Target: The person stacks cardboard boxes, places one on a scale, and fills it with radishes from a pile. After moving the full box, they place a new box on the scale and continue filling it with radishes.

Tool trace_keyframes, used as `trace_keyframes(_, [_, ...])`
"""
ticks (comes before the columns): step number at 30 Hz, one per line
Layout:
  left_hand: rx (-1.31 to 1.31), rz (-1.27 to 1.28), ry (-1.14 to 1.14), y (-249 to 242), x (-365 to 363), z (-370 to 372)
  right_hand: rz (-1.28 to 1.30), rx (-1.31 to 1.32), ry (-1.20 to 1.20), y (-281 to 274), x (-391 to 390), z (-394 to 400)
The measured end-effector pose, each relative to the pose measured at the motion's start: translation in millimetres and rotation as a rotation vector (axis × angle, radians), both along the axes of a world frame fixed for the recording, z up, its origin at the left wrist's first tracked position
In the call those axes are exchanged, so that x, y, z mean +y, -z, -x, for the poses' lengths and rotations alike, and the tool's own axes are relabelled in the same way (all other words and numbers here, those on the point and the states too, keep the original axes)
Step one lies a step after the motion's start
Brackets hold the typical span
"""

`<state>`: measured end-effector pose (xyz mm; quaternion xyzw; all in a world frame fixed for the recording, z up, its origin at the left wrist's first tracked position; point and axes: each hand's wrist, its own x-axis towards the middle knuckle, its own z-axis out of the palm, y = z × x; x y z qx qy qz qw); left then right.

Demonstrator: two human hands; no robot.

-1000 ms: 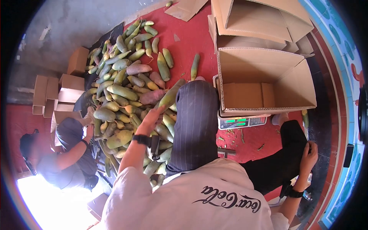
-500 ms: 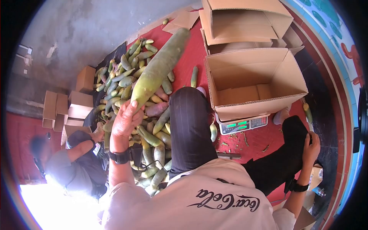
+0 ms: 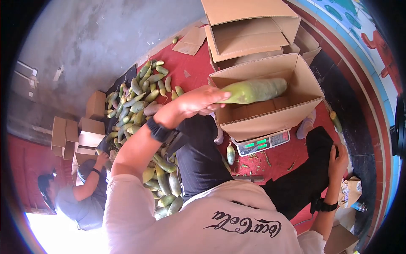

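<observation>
Swung long green fruit [image 3: 253, 90] from above pile [image 3: 139, 95] over to open box [image 3: 305, 80]; left hand [image 3: 198, 101] grips its end. Right hand [image 3: 338, 161] rests, fingers curled, on knee. Lower fruit flat along box floor, release gently.

White shirt [image 3: 203, 220]: script logo "Coca-Cola" in black, seen upside down from the head view. Weighing scale [image 3: 262, 143]: green lit display, digits too small to read. No other legible text.
</observation>
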<state>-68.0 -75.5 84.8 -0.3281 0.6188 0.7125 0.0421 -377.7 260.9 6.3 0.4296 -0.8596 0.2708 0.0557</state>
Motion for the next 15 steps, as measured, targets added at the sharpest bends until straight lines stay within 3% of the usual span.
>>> trace_keyframes(4, [-0.157, 0.033, 0.181, 22.9, -13.0, 50.9, 0.034, 0.009, 0.011, -3.2, -2.8, -3.2])
trace_keyframes(15, [-0.408, 0.288, 0.341, 65.3, -37.3, 147.7, 0.016, -0.079, 0.020, -8.5, -0.3, 1.0])
